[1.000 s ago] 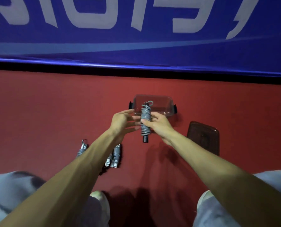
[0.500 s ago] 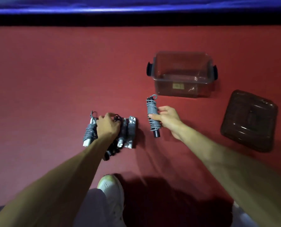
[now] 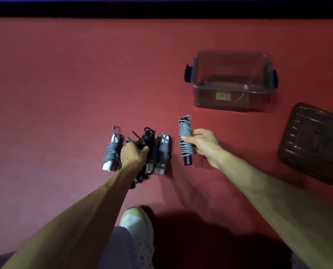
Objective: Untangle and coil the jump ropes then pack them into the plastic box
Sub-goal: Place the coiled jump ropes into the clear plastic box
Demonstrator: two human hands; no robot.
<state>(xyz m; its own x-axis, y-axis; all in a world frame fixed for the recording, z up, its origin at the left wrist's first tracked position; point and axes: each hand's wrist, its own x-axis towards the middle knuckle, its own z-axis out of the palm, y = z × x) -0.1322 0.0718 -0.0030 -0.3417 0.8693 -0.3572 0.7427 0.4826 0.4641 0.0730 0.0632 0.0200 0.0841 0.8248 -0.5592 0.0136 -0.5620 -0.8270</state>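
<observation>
My right hand (image 3: 203, 144) grips a coiled grey jump rope with black handles (image 3: 185, 139), held upright just above the red floor. My left hand (image 3: 133, 154) grips a coiled black jump rope (image 3: 148, 139) in the middle of a row of coiled ropes. A grey coiled rope with white handles (image 3: 111, 152) lies left of that hand, and another grey one (image 3: 163, 152) lies to its right. The clear plastic box (image 3: 230, 80) stands open and empty at the upper right, apart from both hands.
The box's dark lid (image 3: 315, 142) lies flat on the floor at the right. My white shoe (image 3: 138, 228) and grey trouser leg are at the bottom centre. A black strip and blue banner edge run along the far side of the red floor (image 3: 64, 84).
My left hand left the grey rope, dropped to the row of ropes and closed round the black one. My right hand lowered the grey rope from over the box.
</observation>
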